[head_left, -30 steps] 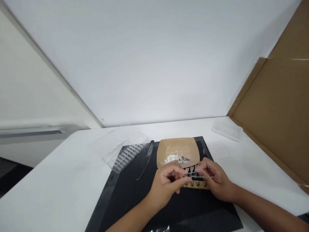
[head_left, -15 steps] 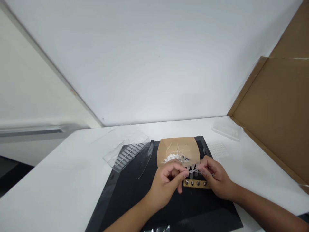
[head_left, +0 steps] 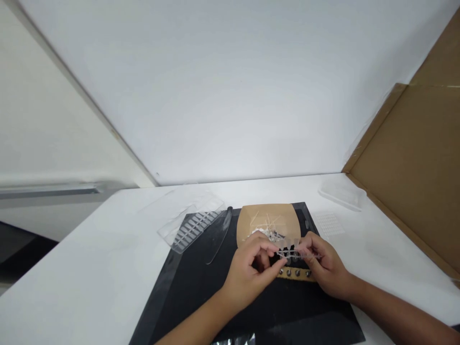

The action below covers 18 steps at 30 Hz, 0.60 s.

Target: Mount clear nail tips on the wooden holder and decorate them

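Observation:
Between my hands is a strip of clear false nail tips (head_left: 292, 254), the tips joined to a thin see-through plastic stem. My left hand (head_left: 251, 268) pinches its left end with thumb and index finger. My right hand (head_left: 323, 266) grips the right part, with the stem sticking out past the fingers. Just below the strip lies a tan bar with several metal studs (head_left: 296, 273), its ends partly covered by my hands. Behind them sits a brown paper tray (head_left: 247, 215) holding white scraps and thin clear stems (head_left: 268, 223).
A black mat (head_left: 201, 292) lies on the white table (head_left: 89, 268). To the left are a clear case with rows of nail tips (head_left: 196, 227) and a thin tool with a black handle (head_left: 228, 218). A sheet of clear tabs (head_left: 330, 224), a clear box (head_left: 341, 194) and cardboard (head_left: 413, 167) stand right.
My left thumb and index finger have spread a little at the strip's left end, and the strip's stem shows more. The view has shifted slightly.

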Motion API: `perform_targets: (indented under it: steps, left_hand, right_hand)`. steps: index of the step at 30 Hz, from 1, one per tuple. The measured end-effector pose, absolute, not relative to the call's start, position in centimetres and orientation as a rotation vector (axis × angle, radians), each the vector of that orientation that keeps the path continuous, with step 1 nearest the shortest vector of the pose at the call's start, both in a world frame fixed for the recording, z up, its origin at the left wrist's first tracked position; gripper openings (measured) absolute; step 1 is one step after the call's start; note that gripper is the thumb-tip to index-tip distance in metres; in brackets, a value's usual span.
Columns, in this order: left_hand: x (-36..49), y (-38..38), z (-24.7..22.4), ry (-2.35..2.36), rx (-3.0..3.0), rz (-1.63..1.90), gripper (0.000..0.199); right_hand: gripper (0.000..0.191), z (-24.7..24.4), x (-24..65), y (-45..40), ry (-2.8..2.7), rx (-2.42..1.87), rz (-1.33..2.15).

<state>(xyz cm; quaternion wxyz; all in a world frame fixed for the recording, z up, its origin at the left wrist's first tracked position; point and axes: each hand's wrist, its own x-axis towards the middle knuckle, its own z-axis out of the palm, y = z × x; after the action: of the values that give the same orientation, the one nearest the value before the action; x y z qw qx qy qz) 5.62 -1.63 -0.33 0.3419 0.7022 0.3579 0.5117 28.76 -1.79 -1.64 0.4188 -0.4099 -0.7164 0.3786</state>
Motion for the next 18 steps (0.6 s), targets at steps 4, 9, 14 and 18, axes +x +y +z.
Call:
perform_targets:
  steps: [4, 9, 14, 18]
  left_hand:
    - [5.61, -1.63, 0.07, 0.940, 1.958, 1.447, 0.014]
    - [5.45, -1.84, 0.26, 0.925, 1.983, 1.457, 0.011]
    - [5.61, -2.12, 0.01, 0.892, 1.766, 1.386, 0.015]
    - [5.87, -2.10, 0.22, 0.905, 1.574, 1.357, 0.032]
  right_hand:
    - [0.035, -1.47, 28.71, -1.79, -1.806, -1.028, 0.931]
    - [0.035, -1.44, 28.76, -1.85, -1.797, -1.028, 0.955]
    - [0.033, -1.61, 28.79, -1.91, -1.783, -1.024, 0.981]
    - [0.033, -1.49, 28.80, -1.91, -1.795, -1.031, 0.971]
